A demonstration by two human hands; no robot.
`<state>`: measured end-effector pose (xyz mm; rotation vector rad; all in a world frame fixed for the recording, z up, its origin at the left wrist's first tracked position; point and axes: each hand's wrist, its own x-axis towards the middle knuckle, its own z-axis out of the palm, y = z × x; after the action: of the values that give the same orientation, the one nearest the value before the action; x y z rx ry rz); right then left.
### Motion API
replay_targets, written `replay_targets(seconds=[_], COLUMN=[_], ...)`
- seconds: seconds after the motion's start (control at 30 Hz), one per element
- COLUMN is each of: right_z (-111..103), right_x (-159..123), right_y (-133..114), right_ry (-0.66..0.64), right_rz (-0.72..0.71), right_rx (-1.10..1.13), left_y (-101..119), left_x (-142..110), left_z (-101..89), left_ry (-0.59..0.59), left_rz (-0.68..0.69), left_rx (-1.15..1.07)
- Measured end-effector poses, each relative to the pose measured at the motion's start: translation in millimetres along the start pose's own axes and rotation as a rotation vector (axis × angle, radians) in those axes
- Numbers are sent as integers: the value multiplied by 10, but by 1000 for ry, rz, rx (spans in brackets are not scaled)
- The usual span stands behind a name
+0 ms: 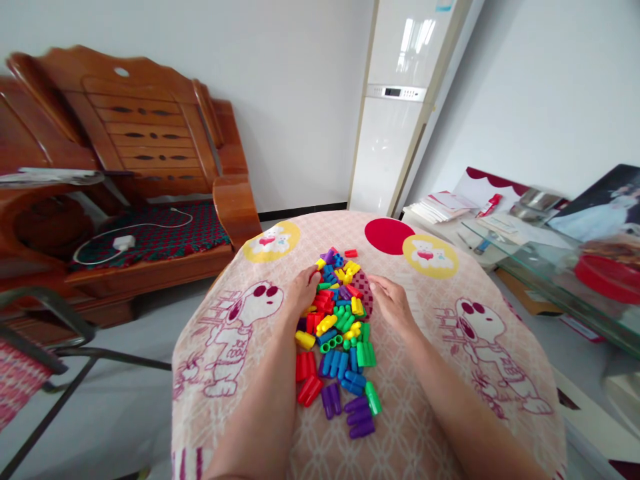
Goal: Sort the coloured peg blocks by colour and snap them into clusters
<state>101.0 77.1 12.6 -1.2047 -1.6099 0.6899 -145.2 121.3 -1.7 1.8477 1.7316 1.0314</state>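
A heap of plastic toy building blocks (326, 325) in red, yellow, blue, green and purple lies on the cloth-covered round table (400, 413). Most pieces look like short rounded tubes joined side by side. My left hand (301, 291) rests along the heap's left edge, its fingers stretched forward and touching blocks, with nothing visibly gripped. On the other side, my right hand (393, 303) is held just off the heap with fingers apart and no block in it. Purple blocks (360, 418) lie closest to me, and a small red block (351, 253) sits at the far end.
A wooden armchair (145, 133) with a white charger (124, 243) stands at the back left. Behind the table is a tall white air conditioner (387, 113). A glass-topped table (565, 287) with papers, a red basin (613, 277) and a metal pot stands right.
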Motion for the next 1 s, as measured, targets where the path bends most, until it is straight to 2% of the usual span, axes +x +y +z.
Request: replay_targets(seconds=[0.1,0.2,0.3,0.43,0.53,0.63,0.7,0.77,0.87,1.0], right_z=[-50,-1,153,419,556,541,410,170,-360,-1123], right_x=[163,285,389,523,596,615,595,554,455,262], right_y=[119,165,151,75,17,-3,18,70,204,443], right_ry=[1,-12,-71,-145,-137,-90,-33,57,235,523], right_rz=[31,47,63,-12,-25,14,34,53,87,166], right_rx=[-4,-7,-41,-249,-423,-423,-350,-285,-283,-468], left_y=[119,144,114,84,65,39,24,14,7,-2], left_x=[-34,-42,-32,-27,-25,-18,-12,-6,3,16], left_z=[1,-35,-52,-47,-48,-58,-66,-70,-67,-54], left_ry=[-126,-80,-26,-46,-57,-66,-67,-74,-85,-74], left_rz=[31,-13,-75,-80,-65,-56,-61,-66,-69,-71], left_rx=[-90,-134,-126,-55,-28,-28,-20,-16,-23,-19])
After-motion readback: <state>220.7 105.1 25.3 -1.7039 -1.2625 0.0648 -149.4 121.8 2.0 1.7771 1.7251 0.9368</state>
